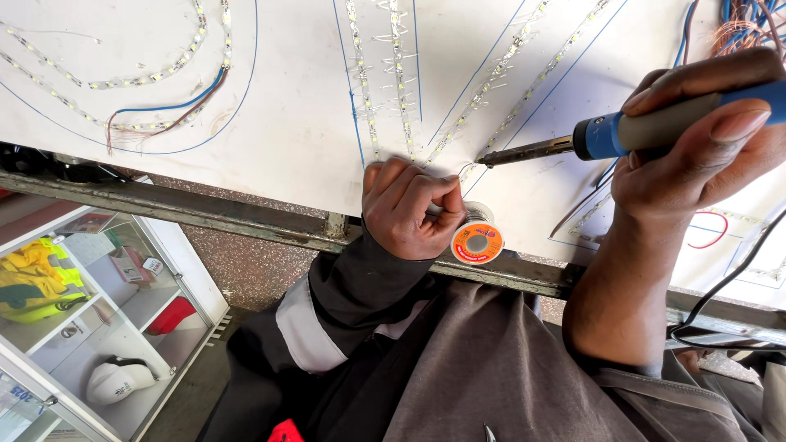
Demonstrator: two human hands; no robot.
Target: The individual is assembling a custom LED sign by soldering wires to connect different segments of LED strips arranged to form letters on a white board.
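At frame centre, the iron [565, 146] tip meets an LED strip [491, 82] on the white board [286, 123], with the solder wire fed up beside it. The right hand [696, 139] is clamped round the iron's blue handle at right. The left hand [405, 209] is curled shut, pinching wire from the orange spool [476, 241].

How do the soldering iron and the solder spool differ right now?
The soldering iron is long, with a blue and grey handle and dark metal tip; the solder spool is small and round with an orange end. The right hand holds the iron above the white board; the left hand grips the spool at the board's edge.
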